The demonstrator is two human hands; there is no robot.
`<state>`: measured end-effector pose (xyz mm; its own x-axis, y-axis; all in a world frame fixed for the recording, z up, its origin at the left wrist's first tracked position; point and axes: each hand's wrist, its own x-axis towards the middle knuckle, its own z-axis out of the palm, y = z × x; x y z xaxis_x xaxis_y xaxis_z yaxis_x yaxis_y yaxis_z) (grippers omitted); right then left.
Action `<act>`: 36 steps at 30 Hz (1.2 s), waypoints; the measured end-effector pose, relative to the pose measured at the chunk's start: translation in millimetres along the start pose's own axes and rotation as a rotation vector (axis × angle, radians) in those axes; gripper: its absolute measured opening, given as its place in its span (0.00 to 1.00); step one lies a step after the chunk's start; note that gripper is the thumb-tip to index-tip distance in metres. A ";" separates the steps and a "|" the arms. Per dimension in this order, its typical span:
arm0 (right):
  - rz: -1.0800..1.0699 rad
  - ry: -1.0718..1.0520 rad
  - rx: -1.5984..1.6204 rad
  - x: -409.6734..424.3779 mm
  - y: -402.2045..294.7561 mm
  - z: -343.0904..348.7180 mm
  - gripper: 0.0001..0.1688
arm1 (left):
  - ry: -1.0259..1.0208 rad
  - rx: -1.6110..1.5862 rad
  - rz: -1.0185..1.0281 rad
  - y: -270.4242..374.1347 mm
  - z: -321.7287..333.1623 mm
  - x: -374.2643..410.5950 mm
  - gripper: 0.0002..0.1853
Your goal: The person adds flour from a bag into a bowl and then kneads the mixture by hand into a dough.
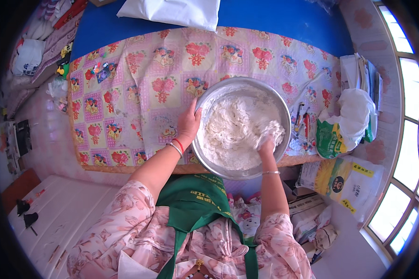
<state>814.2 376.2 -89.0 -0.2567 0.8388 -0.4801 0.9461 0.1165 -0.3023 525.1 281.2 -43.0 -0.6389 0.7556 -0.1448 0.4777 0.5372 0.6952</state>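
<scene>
A wide metal bowl [287,115] stands near the front edge of the table, right of the middle. Shaggy, floury dough [230,125] fills much of it, with dry flour smeared up the inner wall. My left hand [189,120] grips the bowl's left rim, thumb on the edge. Inside the bowl's right side is my right hand [267,142], in the dough. Wet dough and flour cake its fingers, so their pose is hidden.
A patterned plastic tablecloth [164,90] covers the table. Right of the bowl lie pens and small items [302,120], then a green-and-white bag [331,136]. A printed flour sack [342,185] leans below by the window. A white packet [171,12] lies at the far side.
</scene>
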 end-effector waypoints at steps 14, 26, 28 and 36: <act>-0.331 -0.239 -0.061 -22.8 -79.9 12.2 0.16 | 0.031 0.118 0.043 4.0 -0.7 3.7 0.21; -0.300 -0.228 0.006 12.9 -93.4 64.8 0.21 | 0.038 0.020 0.106 9.8 0.8 1.4 0.20; -0.464 0.169 0.136 42.2 -90.3 74.4 0.13 | 0.004 0.038 0.077 12.0 3.5 1.1 0.20; -0.464 -0.084 0.005 12.4 -116.8 54.5 0.10 | 0.005 -0.278 -0.264 9.0 3.2 -93.1 0.23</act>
<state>689.8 344.0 -104.6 -0.6677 0.6528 -0.3577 0.7264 0.4662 -0.5050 590.8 216.9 -25.5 -0.7215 0.6022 -0.3417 0.1149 0.5907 0.7986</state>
